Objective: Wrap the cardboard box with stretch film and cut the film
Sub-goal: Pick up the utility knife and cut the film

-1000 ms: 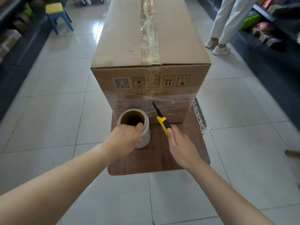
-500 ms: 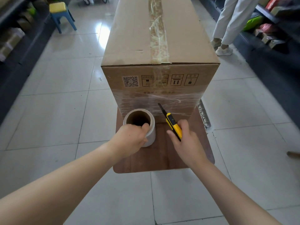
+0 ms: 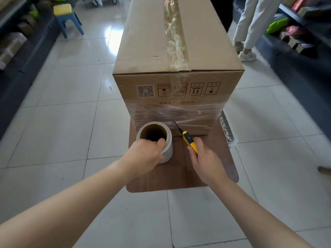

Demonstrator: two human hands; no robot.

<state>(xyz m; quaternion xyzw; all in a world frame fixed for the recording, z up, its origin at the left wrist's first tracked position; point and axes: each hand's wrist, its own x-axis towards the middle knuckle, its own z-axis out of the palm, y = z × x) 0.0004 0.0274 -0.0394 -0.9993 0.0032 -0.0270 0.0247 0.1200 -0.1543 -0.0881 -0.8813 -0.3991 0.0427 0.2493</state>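
Observation:
A long cardboard box [image 3: 179, 51] stands on a brown wooden board [image 3: 179, 176]. Clear stretch film [image 3: 179, 113] is wound around the lower part of its near face. My left hand [image 3: 145, 156] grips the film roll [image 3: 166, 138], upright on the board just in front of the box, thumb hooked into its cardboard core. My right hand [image 3: 206, 161] holds a yellow and black utility knife [image 3: 188, 139]. Its blade tip touches the film stretched between roll and box.
A blue stool with a yellow seat [image 3: 66, 18] stands far left. A person in white trousers [image 3: 250, 27] stands at the right beside dark shelves [image 3: 300, 33] with goods. A white rack part [image 3: 226, 127] lies on the floor right of the board.
My right hand has drawn back and lowered the knife, so the blade tip now meets the film beside the roll. The camera has shifted; my left hand keeps its grip.

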